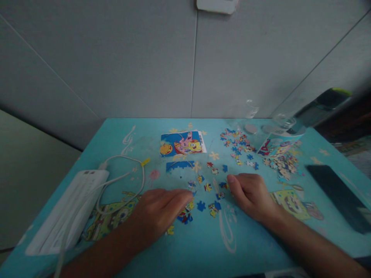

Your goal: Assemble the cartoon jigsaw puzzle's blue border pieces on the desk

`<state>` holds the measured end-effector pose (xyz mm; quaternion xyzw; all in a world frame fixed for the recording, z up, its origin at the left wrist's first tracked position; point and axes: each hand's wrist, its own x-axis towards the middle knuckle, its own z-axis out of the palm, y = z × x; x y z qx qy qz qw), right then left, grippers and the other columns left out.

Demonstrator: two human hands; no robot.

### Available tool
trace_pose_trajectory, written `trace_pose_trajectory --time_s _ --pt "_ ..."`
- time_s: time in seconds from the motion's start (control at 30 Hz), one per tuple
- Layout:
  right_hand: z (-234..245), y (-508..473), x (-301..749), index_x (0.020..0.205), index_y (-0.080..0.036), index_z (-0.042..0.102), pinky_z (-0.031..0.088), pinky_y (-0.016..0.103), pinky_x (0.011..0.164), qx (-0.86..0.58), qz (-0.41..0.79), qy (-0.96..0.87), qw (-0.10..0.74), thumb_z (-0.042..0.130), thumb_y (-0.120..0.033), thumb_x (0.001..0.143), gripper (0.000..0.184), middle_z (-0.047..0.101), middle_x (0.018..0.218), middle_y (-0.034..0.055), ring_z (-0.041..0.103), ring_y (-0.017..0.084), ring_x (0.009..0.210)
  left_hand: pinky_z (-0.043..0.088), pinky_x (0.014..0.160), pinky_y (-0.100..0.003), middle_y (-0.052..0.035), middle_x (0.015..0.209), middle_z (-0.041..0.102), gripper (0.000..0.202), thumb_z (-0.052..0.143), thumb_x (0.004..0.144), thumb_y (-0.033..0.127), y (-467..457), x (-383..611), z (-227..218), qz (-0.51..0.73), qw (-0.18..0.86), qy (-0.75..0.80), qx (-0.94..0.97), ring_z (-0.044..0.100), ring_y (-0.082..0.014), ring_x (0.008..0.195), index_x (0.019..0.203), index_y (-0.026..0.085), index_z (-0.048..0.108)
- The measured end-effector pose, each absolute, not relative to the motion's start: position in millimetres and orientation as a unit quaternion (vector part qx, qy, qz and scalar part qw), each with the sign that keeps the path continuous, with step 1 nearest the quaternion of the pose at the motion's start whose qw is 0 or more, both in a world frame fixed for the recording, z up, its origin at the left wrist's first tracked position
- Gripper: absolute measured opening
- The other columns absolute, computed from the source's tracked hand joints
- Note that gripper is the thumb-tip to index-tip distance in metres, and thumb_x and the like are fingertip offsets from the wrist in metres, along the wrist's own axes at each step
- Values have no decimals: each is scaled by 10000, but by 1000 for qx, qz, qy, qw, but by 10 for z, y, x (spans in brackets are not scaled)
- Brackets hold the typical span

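Note:
My left hand point(162, 208) rests low over the table, its fingers pressed together and pointing right. Its fingertips cover part of a group of loose jigsaw pieces point(185, 217); whether they grip one is hidden. My right hand point(249, 193) is closed with the thumb on top, beside dark blue and yellow jigsaw pieces point(223, 185). Anything inside its curled fingers cannot be made out. Between the hands lie a blue jigsaw piece point(201, 206) and several patterned ones. Behind them is a joined blue strip of jigsaw pieces point(180, 166), below a cartoon picture card point(182, 144).
A white power strip point(72, 208) with a looped white cable point(144, 181) lies left. Further right are a pile of jigsaw pieces point(236, 139), another pile point(285, 166) by a printed tub point(276, 144), clear containers point(252, 112), a dark bottle point(321, 104) and a black phone point(337, 197).

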<state>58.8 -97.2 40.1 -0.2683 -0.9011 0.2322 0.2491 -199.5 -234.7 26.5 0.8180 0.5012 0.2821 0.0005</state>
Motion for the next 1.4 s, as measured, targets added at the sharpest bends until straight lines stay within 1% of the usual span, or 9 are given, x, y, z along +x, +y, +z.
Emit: trace_pose_trajectory --time_s 0.23,0.4,0.8,1.1,1.2,1.4 --pt "402 -972 579 621 -206 319 240 297 549 -268 230 -903 246 443 -225 1020 418 297 539 -54 306 93 480 504 619 -302 12 976 745 115 570 988 198 -2335 -1977 272 280 -18 504 817 671 -140 693 1089 193 622" --pt "400 -972 575 614 -208 323 234 300 542 -266 230 -903 248 444 -223 1017 421 301 534 -55 301 95 472 515 633 -301 3 922 741 98 585 979 210 -2331 -1956 311 273 -34 503 819 670 -146 688 1063 188 632" --pt "409 -966 578 609 -207 330 236 301 543 -274 228 -904 237 437 -225 1016 421 312 533 -48 308 96 474 525 647 -294 -4 982 743 134 609 960 192 -2331 -1954 311 284 -51 497 818 668 -134 698 1092 189 634" --pt "419 -980 571 603 -202 339 235 303 534 -274 228 -902 243 441 -241 1018 429 312 529 -47 308 90 470 538 644 -285 -3 968 751 94 602 963 191 -2330 -1948 324 282 -50 493 822 678 -126 694 1050 184 637" --pt "430 -1005 582 570 -202 338 223 306 507 -285 250 -882 280 435 -257 1020 463 311 507 -42 293 91 451 536 625 -282 -2 956 752 94 598 964 193 -2324 -1949 318 280 -54 492 823 681 -128 693 1050 183 635" --pt "378 -981 658 502 -224 345 212 314 443 -393 373 -700 466 450 -392 1020 554 329 449 -25 294 111 410 543 594 -294 -4 937 754 91 603 959 193 -2308 -1936 316 278 -58 486 826 677 -140 660 1045 172 626"
